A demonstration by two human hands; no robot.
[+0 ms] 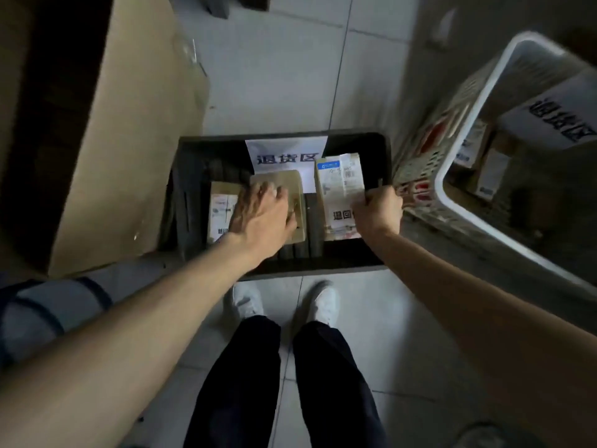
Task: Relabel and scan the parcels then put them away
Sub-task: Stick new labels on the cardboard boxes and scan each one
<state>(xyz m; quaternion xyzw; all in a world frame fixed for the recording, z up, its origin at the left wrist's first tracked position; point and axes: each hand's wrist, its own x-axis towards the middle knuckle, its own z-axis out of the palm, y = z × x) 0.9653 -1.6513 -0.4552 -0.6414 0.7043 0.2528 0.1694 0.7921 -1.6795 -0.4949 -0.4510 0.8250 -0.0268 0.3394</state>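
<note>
In the head view, three parcels sit in the dark crate point(386, 176) at centre frame, below its white sign point(284, 150). This looks like the putting-away stage, though nothing shows whether they were scanned, and the white basket point(468, 130) at right holds more. The left hand point(261, 215) lies palm-down with loosely spread fingers on the brown parcel point(292, 182), beside the small parcel point(221, 208). The right hand point(376, 210) curls round the right edge of the labelled parcel point(337, 189), whose long axis runs bottom to top of the frame, blue label header toward the top.
</note>
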